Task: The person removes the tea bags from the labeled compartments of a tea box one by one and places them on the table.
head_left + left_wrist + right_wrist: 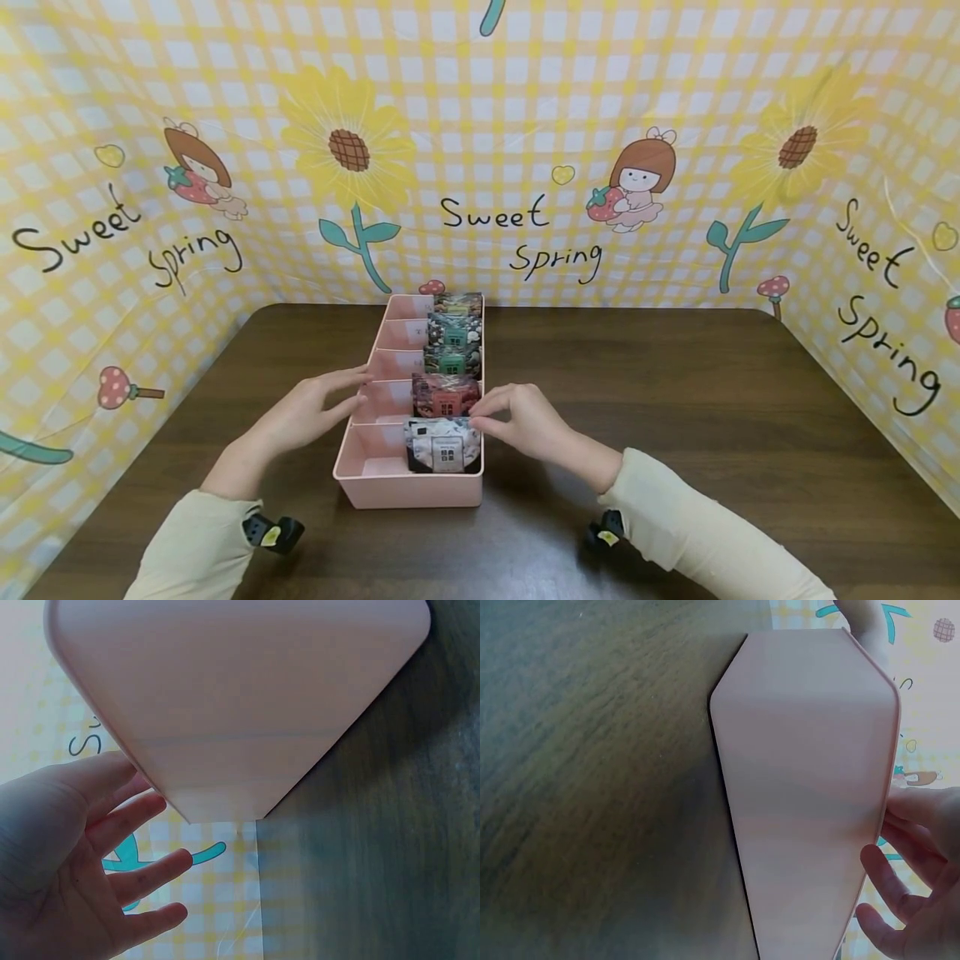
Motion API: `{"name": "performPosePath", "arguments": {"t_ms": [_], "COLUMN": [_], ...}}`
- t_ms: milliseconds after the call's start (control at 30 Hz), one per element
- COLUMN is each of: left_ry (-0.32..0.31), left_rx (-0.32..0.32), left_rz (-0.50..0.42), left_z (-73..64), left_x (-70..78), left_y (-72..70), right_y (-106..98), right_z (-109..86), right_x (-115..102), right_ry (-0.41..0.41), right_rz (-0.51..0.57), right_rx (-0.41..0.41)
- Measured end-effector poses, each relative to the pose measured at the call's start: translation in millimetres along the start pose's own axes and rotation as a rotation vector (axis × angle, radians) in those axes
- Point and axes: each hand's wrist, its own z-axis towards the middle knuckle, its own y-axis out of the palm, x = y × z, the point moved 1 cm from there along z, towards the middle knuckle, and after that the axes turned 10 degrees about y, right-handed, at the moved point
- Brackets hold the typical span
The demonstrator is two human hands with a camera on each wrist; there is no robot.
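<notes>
A long pink divided box [408, 492] stands on the table, with one packet toward the right side of each compartment. The nearest packet is white [442, 446], and the one behind it is red [446, 396]. My left hand [311, 408] touches the box's left rim with its fingertips, the other fingers spread loosely, as the left wrist view shows. At the right rim, the thumb and forefinger of my right hand [521, 421] come close together beside the white packet's top corner. Whether they pinch the packet or only touch the rim is hidden.
Behind the red packet are two green-labelled packets [452, 361] and a farther one [457, 303]. The brown wooden table [675, 375] extends on both sides of the box. A yellow checked cloth [480, 167] hangs around the back and sides.
</notes>
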Motion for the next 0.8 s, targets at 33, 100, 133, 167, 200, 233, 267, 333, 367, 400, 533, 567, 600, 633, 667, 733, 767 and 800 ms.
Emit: {"name": "performPosePath", "arguments": {"t_ms": [33, 100, 133, 167, 200, 233, 267, 333, 367, 400, 533, 567, 600, 633, 667, 733, 767, 800], "left_ry": [0.000, 0.004, 0.006, 0.008, 0.010, 0.012, 0.013, 0.014, 0.014, 0.014, 0.012, 0.011, 0.011, 0.008, 0.006, 0.003, 0.001, -0.001], "left_rx": [0.001, 0.003, 0.005, 0.006, 0.006, 0.007, 0.006, 0.006, 0.005, 0.005, 0.004, 0.003, 0.002, 0.001, 0.000, -0.002, -0.002, -0.003], "left_rz": [-0.001, 0.001, 0.001, 0.002, 0.002, 0.002, 0.004, 0.005, 0.007, 0.007, 0.010, 0.009, 0.009, 0.007, 0.006, 0.002, 0.001, -0.001], "left_z": [-0.1, 0.0, 0.1, 0.1, 0.2, 0.3, 0.3, 0.4, 0.4, 0.5, 0.5, 0.5, 0.5, 0.5, 0.4, 0.3, 0.3, 0.2], "left_x": [0.0, -0.1, -0.1, -0.1, 0.0, 0.0, 0.0, -0.1, -0.1, -0.2, -0.4, -0.3, -0.1, 0.1, 0.3, 0.9, 1.1, 1.3], "left_y": [0.1, 0.3, 0.4, 0.5, 0.5, 0.5, 0.5, 0.5, 0.5, 0.5, 0.7, 0.6, 0.5, 0.3, 0.1, -0.4, -0.6, -0.7], "right_y": [0.3, 0.9, 1.0, 1.0, 0.8, 0.3, -0.3, -1.7, -2.5, -3.1, -6.0, -6.8, -7.8, -8.8, -9.7, -11.4, -12.3, -13.3], "right_z": [0.0, 0.1, 0.4, 0.6, 0.8, 1.0, 1.1, 1.4, 1.5, 1.8, 2.3, 2.3, 2.3, 2.3, 2.4, 2.5, 2.8, 3.1], "right_x": [0.5, 1.5, 1.9, 2.1, 2.2, 2.1, 2.0, 1.7, 1.5, 1.5, 0.9, 0.5, 0.1, -0.4, -0.9, -2.1, -2.6, -3.2], "right_ry": [-0.003, -0.009, -0.010, -0.008, -0.004, 0.001, 0.005, 0.008, 0.007, 0.002, -0.027, -0.026, -0.024, -0.022, -0.022, -0.016, -0.006, 0.000], "right_rz": [0.008, 0.032, 0.047, 0.061, 0.073, 0.082, 0.093, 0.106, 0.106, 0.108, 0.109, 0.116, 0.124, 0.132, 0.139, 0.158, 0.169, 0.176], "right_rx": [0.009, 0.026, 0.035, 0.041, 0.046, 0.050, 0.053, 0.059, 0.063, 0.069, 0.097, 0.101, 0.105, 0.108, 0.111, 0.114, 0.113, 0.111]}}
